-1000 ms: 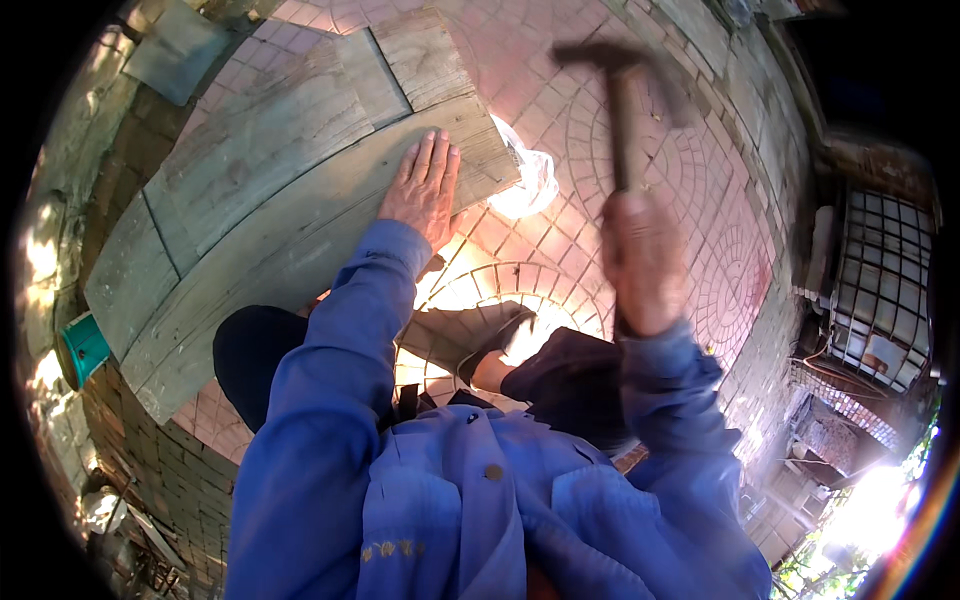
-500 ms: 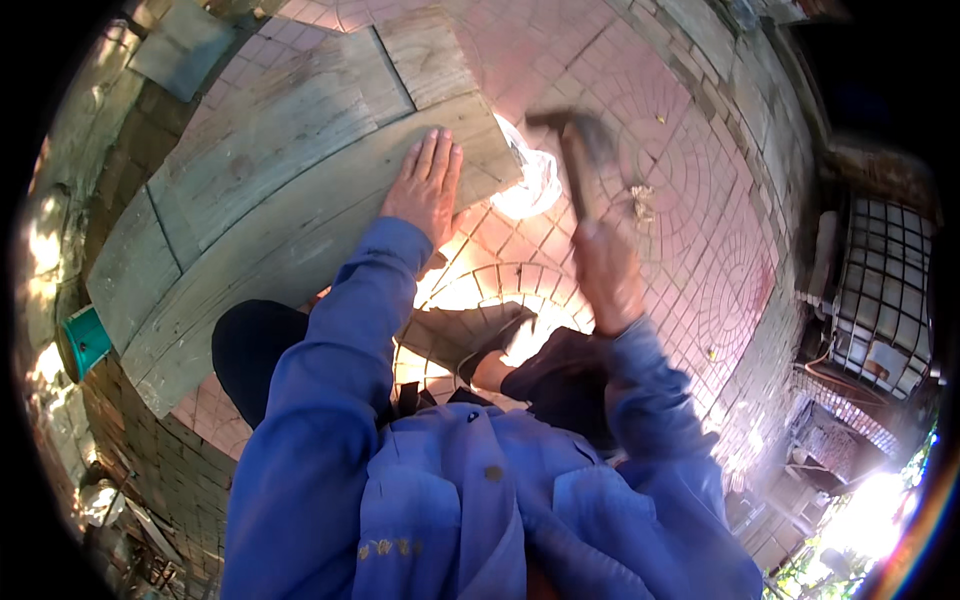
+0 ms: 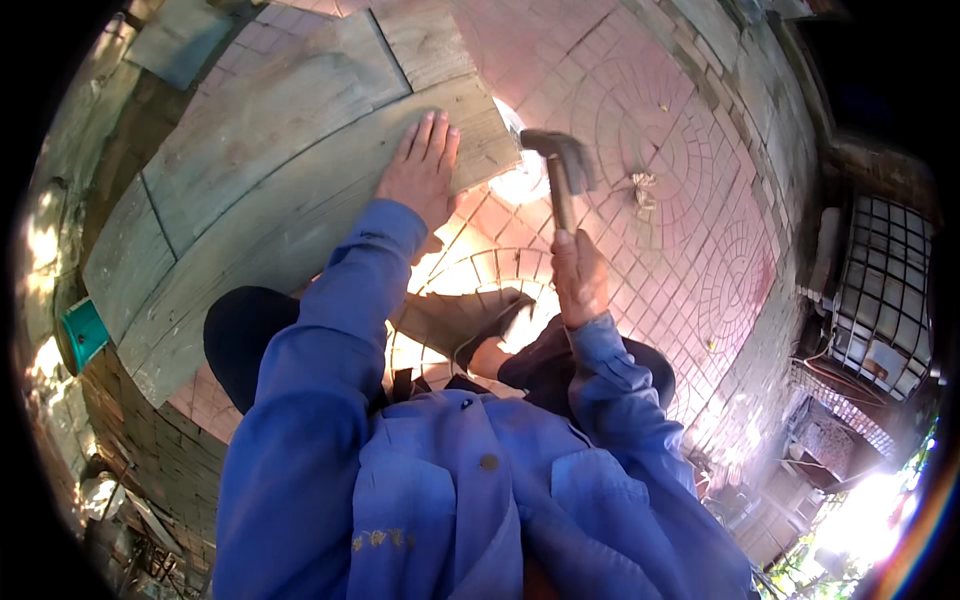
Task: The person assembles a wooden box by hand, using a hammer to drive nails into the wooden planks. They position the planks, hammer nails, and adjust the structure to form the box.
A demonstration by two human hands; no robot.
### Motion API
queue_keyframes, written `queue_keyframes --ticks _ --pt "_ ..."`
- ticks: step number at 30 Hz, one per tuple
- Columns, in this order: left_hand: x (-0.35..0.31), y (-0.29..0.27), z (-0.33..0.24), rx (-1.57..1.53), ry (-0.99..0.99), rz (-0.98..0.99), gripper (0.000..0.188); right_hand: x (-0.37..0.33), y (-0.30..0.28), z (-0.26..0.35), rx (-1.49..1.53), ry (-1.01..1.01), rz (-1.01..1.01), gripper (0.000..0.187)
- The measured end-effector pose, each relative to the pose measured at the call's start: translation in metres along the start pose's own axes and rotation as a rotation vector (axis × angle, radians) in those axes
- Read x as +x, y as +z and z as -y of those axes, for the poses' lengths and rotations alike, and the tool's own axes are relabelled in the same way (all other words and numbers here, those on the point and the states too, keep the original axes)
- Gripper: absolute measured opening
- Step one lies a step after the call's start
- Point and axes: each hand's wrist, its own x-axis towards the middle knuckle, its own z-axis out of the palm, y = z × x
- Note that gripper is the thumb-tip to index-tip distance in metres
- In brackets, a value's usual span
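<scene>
A large weathered wooden panel [image 3: 270,215], made of several joined boards, slants across the left and far side in front of me. My left hand [image 3: 421,170] lies flat on it near its right end, fingers stretched out. My right hand [image 3: 580,278] is wrapped round the wooden handle of a claw hammer [image 3: 561,205]. The hammer's dark metal head is at the panel's right end, slightly blurred; whether it touches the wood I cannot tell. Beside that end lies a bright white plastic bag [image 3: 519,183], partly hidden behind the hammer.
Pink patterned paving [image 3: 690,200] spreads beneath and to the right, with a small pale scrap [image 3: 643,190] on it. A green container [image 3: 85,335] stands past the panel's left end. At the far right is a white tank in a metal cage [image 3: 882,295].
My right hand and the hammer have moved left, bringing the hammer's head closer to the panel's right end. My left hand stays flat on the panel.
</scene>
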Motion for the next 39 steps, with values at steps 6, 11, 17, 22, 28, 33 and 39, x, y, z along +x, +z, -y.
queue_keyframes --ticks 6,11,17,22,28,33,39 --pt "0.003 0.004 0.014 -0.053 -0.011 -0.133 0.086 0.018 -0.073 0.125 0.482 -0.343 -0.166 0.052" --pt "0.008 0.002 0.007 -0.079 -0.007 -0.119 0.086 0.005 0.008 -0.009 0.245 -0.238 -0.142 0.05" --pt "0.002 -0.001 0.011 -0.014 -0.039 -0.073 0.083 -0.005 0.01 0.014 -0.087 -0.074 0.057 0.037" --pt "0.004 0.005 0.01 -0.051 -0.011 -0.122 0.09 0.004 -0.039 0.093 0.33 -0.241 -0.179 0.043" --pt "0.009 0.006 0.007 -0.097 0.001 -0.1 0.089 0.002 0.014 -0.002 0.216 -0.271 -0.184 0.035" --pt "0.011 0.003 0.015 -0.064 -0.013 -0.171 0.089 0.0 0.031 -0.046 -0.224 0.017 0.093 0.04" --pt "0.011 0.007 0.008 -0.041 0.0 -0.146 0.094 0.009 -0.026 -0.043 -0.516 0.018 0.246 0.043"
